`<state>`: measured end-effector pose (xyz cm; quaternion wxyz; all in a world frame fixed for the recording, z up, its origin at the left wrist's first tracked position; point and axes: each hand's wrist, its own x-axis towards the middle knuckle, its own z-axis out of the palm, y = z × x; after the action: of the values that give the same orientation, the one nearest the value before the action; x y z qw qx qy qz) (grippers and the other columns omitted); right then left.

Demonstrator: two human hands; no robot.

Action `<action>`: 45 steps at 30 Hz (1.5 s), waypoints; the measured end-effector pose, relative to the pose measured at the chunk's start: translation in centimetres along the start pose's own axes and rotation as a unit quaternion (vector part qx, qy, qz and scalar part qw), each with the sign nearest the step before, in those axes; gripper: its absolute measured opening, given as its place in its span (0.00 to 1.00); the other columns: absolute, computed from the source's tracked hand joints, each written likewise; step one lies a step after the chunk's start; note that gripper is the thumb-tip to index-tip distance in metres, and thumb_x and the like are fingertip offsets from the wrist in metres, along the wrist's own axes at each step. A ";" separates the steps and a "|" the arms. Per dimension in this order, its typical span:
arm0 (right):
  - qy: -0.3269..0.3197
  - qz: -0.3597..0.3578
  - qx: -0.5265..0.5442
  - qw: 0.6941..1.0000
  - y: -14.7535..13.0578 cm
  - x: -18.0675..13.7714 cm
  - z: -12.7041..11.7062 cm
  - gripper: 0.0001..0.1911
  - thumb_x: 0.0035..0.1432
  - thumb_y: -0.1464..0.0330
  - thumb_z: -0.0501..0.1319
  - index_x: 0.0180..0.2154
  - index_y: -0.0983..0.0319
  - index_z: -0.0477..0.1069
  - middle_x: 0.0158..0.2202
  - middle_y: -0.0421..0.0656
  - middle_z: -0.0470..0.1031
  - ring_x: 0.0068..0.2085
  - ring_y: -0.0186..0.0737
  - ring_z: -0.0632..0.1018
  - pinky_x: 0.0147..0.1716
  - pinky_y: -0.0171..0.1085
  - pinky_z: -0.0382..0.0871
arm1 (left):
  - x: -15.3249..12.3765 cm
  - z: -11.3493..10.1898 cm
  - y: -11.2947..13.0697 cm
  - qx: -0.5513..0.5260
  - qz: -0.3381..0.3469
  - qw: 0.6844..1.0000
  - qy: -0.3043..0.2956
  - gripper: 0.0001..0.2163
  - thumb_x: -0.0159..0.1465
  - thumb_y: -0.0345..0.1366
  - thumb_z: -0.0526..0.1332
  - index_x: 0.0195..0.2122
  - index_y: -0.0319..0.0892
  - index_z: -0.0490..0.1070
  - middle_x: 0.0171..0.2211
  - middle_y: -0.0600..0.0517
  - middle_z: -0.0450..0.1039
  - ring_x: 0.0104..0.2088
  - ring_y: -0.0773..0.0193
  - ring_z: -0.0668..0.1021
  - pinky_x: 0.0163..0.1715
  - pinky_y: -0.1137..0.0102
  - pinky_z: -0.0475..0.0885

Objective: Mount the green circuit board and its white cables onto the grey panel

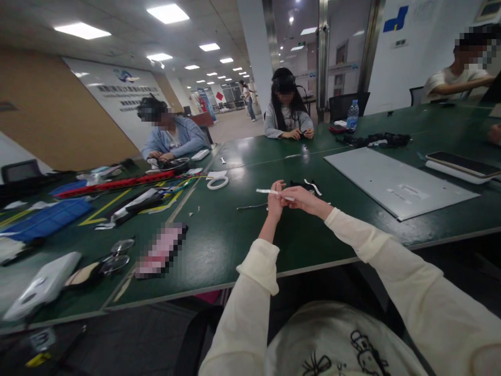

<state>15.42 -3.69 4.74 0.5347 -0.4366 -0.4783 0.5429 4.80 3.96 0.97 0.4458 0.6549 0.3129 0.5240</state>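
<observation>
A narrow white strip (263,191) runs between my two hands, just above the green table. My left hand (275,203) pinches it, with one end sticking out to the left past the fingers. Fingers of my right hand (303,200) close on the strip's right part and meet the left fingertips. Behind the right hand lies a small black item (296,184), mostly covered, and a second curled white strip (313,187) shows beside it. A thin grey cord or rod (250,207) extends left from behind my left hand.
A white tape roll (217,182) and a pink phone-shaped object (161,250) lie to the left, with glasses (117,256) and a blue tray (49,218) farther over. A large grey panel (376,177) lies right. Several other people sit around the table (219,235).
</observation>
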 end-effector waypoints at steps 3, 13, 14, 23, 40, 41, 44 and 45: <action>0.017 -0.045 -0.165 0.985 0.7 -0.5 1.2 0.19 0.51 0.55 0.67 0.23 0.64 0.73 0.21 0.39 0.72 0.24 0.30 0.72 0.24 0.29 0.60 | 0.3 -0.3 -0.7 0.082 -0.004 0.996 0.027 0.14 0.68 0.42 0.50 0.40 0.40 0.72 0.37 0.47 0.76 0.41 0.62 0.78 0.43 0.69 0.71; 0.012 -0.094 -0.386 0.917 0.7 -0.1 -0.1 0.28 0.61 0.49 0.57 0.22 0.64 0.76 0.22 0.43 0.77 0.26 0.34 0.76 0.31 0.31 0.66 | 0.8 -0.6 -1.0 0.162 -0.014 0.986 0.033 0.12 0.65 0.37 0.52 0.32 0.41 0.73 0.28 0.51 0.75 0.31 0.65 0.77 0.33 0.72 0.70; 0.021 -0.093 -0.380 0.920 0.4 0.1 -0.9 0.27 0.61 0.50 0.57 0.25 0.64 0.77 0.24 0.43 0.78 0.28 0.35 0.77 0.32 0.31 0.66 | 0.9 -0.6 -1.1 0.157 -0.022 0.987 0.025 0.12 0.64 0.37 0.52 0.32 0.40 0.73 0.28 0.51 0.75 0.31 0.65 0.77 0.32 0.73 0.70; 0.271 -0.002 -0.417 0.868 0.5 1.6 -12.5 0.15 0.60 0.65 0.58 0.43 0.65 0.78 0.40 0.47 0.80 0.39 0.37 0.79 0.39 0.30 0.68 | 0.4 0.4 -0.6 0.101 -0.126 0.984 -0.073 0.10 0.62 0.35 0.53 0.32 0.39 0.74 0.27 0.50 0.76 0.27 0.66 0.78 0.20 0.77 0.64; 0.026 0.131 -0.558 0.819 -0.9 -1.1 -11.4 0.17 0.52 0.54 0.66 0.31 0.62 0.81 0.33 0.44 0.79 0.35 0.41 0.77 0.34 0.32 0.65 | 0.2 0.4 -0.5 0.111 -0.148 0.981 -0.065 0.10 0.62 0.33 0.54 0.30 0.39 0.74 0.26 0.50 0.76 0.26 0.67 0.77 0.22 0.76 0.67; 0.031 0.123 -0.552 0.824 -0.9 -1.1 -11.5 0.16 0.51 0.55 0.66 0.30 0.61 0.81 0.32 0.44 0.79 0.34 0.41 0.77 0.33 0.33 0.65 | 0.2 0.4 -0.4 0.112 -0.147 0.980 -0.066 0.10 0.62 0.33 0.54 0.30 0.39 0.74 0.26 0.50 0.76 0.26 0.67 0.77 0.22 0.76 0.67; 0.075 0.083 -0.541 0.834 -0.5 -0.7 -12.0 0.17 0.54 0.54 0.64 0.30 0.62 0.81 0.31 0.45 0.79 0.34 0.41 0.77 0.34 0.33 0.65 | 0.2 0.4 -0.4 0.118 -0.151 0.979 -0.065 0.10 0.63 0.33 0.55 0.30 0.39 0.75 0.26 0.50 0.77 0.26 0.67 0.77 0.25 0.74 0.70; 0.105 0.071 -0.539 0.833 -0.2 -0.5 -12.3 0.18 0.56 0.54 0.63 0.31 0.62 0.80 0.32 0.46 0.79 0.35 0.42 0.78 0.35 0.33 0.65 | 0.2 0.4 -0.4 0.119 -0.150 0.979 -0.065 0.10 0.63 0.33 0.55 0.30 0.39 0.75 0.26 0.50 0.77 0.26 0.67 0.78 0.26 0.74 0.71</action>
<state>27.56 -3.54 2.98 0.2216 -0.7427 -0.6039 0.1860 5.29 4.23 0.65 0.4576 0.6818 0.4377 0.3663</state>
